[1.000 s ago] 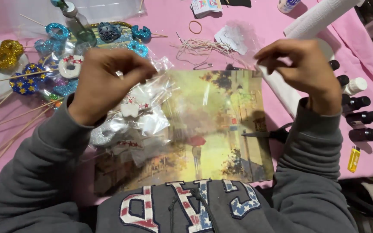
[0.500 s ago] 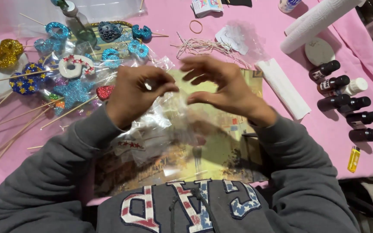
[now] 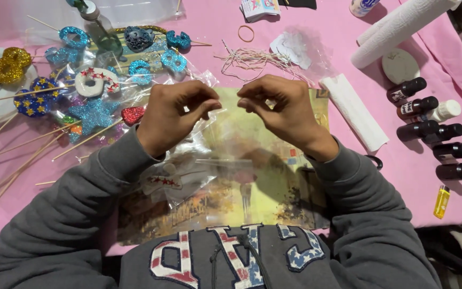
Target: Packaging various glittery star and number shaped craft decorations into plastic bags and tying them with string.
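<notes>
While both hands hover close together over a painted picture mat [image 3: 274, 160] on the pink tablecloth [image 3: 418, 176], the left hand [image 3: 175, 115] pinches the top of a clear crinkled plastic bag [image 3: 199, 160] between thumb and curled fingers. The right hand [image 3: 284, 109] holds its fingertips pressed together near the same spot; whether it grips anything I cannot tell. Inside the bag lies a white shape with red stars [image 3: 167, 182]. Glittery blue, gold and red ornaments on wooden sticks [image 3: 92, 115] lie left of the hands; dark small bottles [image 3: 434, 134] stand to the right.
</notes>
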